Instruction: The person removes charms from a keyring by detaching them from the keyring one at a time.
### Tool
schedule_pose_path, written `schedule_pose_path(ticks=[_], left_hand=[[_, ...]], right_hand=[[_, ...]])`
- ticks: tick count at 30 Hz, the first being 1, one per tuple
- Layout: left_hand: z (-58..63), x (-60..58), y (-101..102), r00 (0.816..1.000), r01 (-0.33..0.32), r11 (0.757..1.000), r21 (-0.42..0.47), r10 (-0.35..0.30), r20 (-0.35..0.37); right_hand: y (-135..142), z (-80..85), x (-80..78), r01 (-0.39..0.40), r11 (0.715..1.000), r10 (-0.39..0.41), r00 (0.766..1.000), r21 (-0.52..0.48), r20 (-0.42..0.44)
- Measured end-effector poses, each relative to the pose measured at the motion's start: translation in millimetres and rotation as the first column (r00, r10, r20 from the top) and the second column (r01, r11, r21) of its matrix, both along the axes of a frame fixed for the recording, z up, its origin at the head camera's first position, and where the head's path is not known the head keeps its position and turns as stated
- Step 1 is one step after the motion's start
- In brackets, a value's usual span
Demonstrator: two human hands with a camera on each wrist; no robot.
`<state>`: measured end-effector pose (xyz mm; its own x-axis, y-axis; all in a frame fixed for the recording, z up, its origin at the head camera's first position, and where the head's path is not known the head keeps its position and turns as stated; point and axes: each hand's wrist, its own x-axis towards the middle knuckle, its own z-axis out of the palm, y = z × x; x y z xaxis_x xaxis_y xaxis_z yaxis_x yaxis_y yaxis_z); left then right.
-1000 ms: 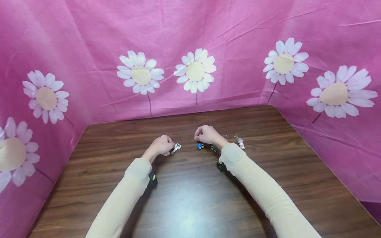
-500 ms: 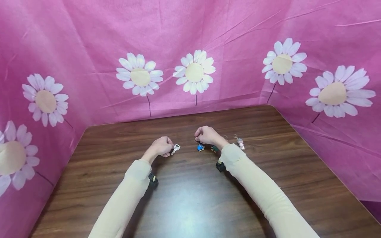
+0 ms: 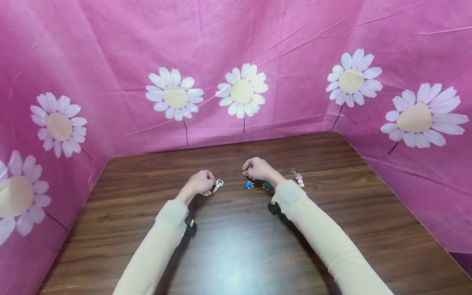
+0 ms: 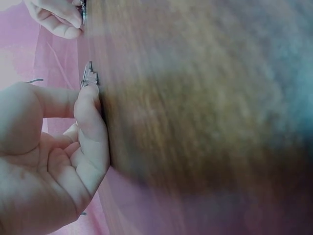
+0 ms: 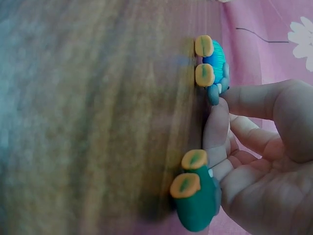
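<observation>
Near the middle of the table, my left hand [image 3: 200,182] pinches a silver key [image 3: 218,185] between thumb and fingertips. In the left wrist view the metal key [image 4: 89,76] sticks out past the fingertips, close to the tabletop. To the right, my right hand [image 3: 257,168] pinches the top of a small blue figure keychain [image 3: 249,185]. The right wrist view shows this blue figure [image 5: 213,61] with orange feet, just beyond the meeting thumb and finger. A green figure keychain [image 5: 195,196] with similar orange feet lies beside the hand; in the head view the right wrist partly covers it.
A pink and grey figure keychain [image 3: 299,179] with a metal clasp lies right of my right wrist. The brown wooden table [image 3: 236,237] ends at a pink cloth [image 3: 287,37] printed with daisies, which rises at the back and both sides.
The blue figure has shifted slightly toward me and turned below my right fingers, so its orange feet show less. Both hands keep nearly the same place.
</observation>
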<state>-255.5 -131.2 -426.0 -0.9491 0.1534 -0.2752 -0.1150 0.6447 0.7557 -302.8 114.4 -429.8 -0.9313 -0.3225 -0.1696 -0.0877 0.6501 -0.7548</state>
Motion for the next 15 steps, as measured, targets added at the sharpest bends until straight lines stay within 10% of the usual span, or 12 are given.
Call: schedule_pose_path(ticks=[15], left_hand=[[1.8,-7.4,-7.8,0.998,0.05,0.991,0.124,-0.055,0.037]], right_hand=[[10.7,4.7,-9.3,-0.038,0.987,0.053,0.994,-0.155,0.093]])
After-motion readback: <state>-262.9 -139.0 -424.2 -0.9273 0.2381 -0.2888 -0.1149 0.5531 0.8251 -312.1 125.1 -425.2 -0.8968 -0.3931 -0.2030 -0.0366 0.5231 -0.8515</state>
